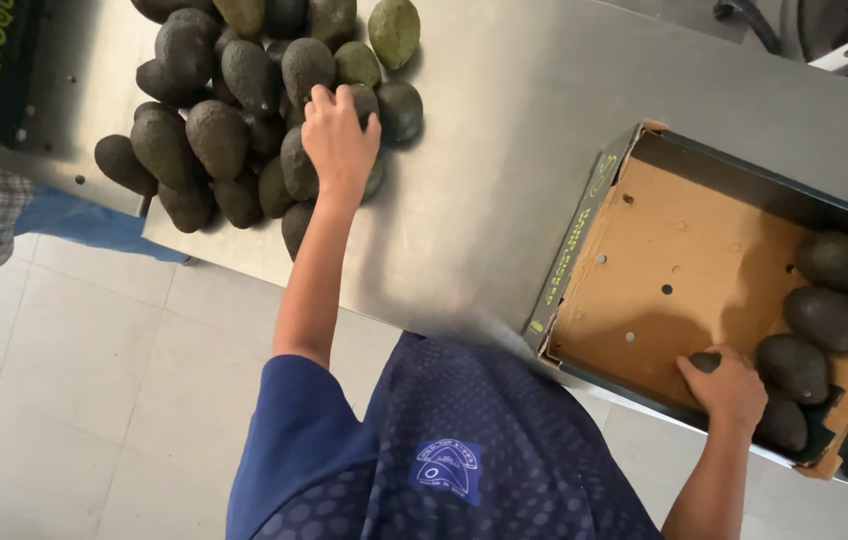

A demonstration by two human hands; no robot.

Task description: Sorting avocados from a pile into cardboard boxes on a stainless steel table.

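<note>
Left hand (339,135) lies spread, fingers loose, on a heap of dark, pebbly avocados (219,135); right hand (727,385) grips one avocado (706,361) inside the cardboard box (679,270).

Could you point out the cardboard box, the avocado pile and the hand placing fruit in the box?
cardboard box (644,250): head view, bare floor.
avocado pile (216,135): head view, middle fruit.
right hand (726,385): head view, back of hand.

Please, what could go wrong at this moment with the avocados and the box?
The left hand presses into the avocado pile, which reaches the table edge; loosened fruit might roll off. The cardboard box overhangs that edge, so the right hand, setting an avocado inside, might tip it.
</note>
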